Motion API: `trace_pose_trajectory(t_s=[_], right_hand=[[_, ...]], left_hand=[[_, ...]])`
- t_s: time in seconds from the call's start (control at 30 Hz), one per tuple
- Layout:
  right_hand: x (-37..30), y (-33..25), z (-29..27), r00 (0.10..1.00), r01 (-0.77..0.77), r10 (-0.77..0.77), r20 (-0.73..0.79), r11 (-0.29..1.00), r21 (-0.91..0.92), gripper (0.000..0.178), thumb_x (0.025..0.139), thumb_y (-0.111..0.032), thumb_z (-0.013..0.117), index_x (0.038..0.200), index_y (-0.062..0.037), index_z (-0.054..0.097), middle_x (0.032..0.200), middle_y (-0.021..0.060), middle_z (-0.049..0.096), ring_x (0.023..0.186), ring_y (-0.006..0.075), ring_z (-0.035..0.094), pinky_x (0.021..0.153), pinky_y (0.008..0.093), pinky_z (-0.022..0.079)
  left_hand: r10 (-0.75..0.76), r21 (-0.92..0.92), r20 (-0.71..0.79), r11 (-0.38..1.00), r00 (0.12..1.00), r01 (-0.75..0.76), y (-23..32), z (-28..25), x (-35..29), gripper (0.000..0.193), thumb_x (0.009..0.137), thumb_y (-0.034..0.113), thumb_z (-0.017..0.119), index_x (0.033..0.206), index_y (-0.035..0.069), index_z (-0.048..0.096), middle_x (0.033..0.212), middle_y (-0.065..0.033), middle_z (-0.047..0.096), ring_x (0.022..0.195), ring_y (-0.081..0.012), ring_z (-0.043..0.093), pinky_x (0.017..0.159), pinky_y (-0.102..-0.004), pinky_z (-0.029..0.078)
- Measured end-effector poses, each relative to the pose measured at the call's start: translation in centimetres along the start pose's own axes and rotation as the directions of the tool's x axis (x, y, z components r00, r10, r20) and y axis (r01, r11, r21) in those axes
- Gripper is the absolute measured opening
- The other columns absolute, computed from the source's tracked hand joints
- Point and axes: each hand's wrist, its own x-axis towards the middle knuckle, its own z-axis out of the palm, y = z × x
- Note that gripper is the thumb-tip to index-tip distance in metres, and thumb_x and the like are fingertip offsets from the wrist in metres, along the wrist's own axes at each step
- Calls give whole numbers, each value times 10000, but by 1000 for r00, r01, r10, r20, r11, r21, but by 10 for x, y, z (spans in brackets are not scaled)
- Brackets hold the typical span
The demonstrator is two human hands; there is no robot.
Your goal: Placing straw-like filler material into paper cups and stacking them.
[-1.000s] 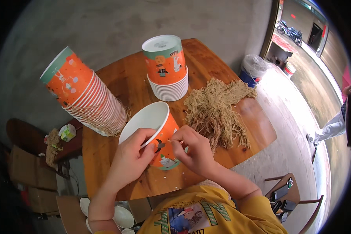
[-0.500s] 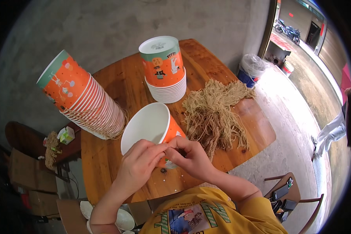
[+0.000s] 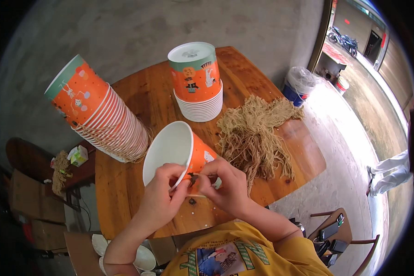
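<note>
A large paper bucket [image 3: 171, 145], white inside with an orange printed outside, lies tipped toward me with its mouth facing left. My left hand [image 3: 164, 193] is closed on the bucket's near rim, thumb on the outside and fingers reaching inside. My right hand [image 3: 226, 186] pinches with thumb and forefinger against the orange wall, beside a small dark patch. What lies between those fingertips, if anything, is too small to make out. To the right of the bucket spreads a heap of tan twine strands [image 3: 257, 138].
An upside-down stack of similar buckets [image 3: 195, 78] stands behind. A taller leaning stack [image 3: 101, 110] at left has twine along it. All rest on a wooden table [image 3: 308, 152]. A blue bin [image 3: 293, 94], a chair [image 3: 338, 230] and a person's legs [image 3: 391, 172] are at right.
My hands have drawn apart a little. The left thumb now presses the outside of the bucket's rim, and the right hand has shifted slightly right. The bucket's printed side shows more.
</note>
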Motion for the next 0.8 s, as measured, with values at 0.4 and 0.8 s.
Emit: trace_pose_trajectory(t_s=[0.4,0.8], right_hand=[[2,3,0,986,147,-158,-48,973,-178,280,717,22,710,899,-78,523,762,42,595,583,173,592,508,283,487],[2,0,-2,983,169,-180,-20,953,-252,261,713,50,709,883,-64,547,749,37,614,563,141,603,499,258,490]], left_hand=[[-245,-175,100,950,964,259,6,-4,0,396,850,-13,640,1232,28,545,841,-25,577,768,-113,559,692,-272,485],[-236,-175,141,950,962,259,8,-6,1,397,844,-15,646,1227,25,548,845,-21,557,761,-111,538,700,-251,474]])
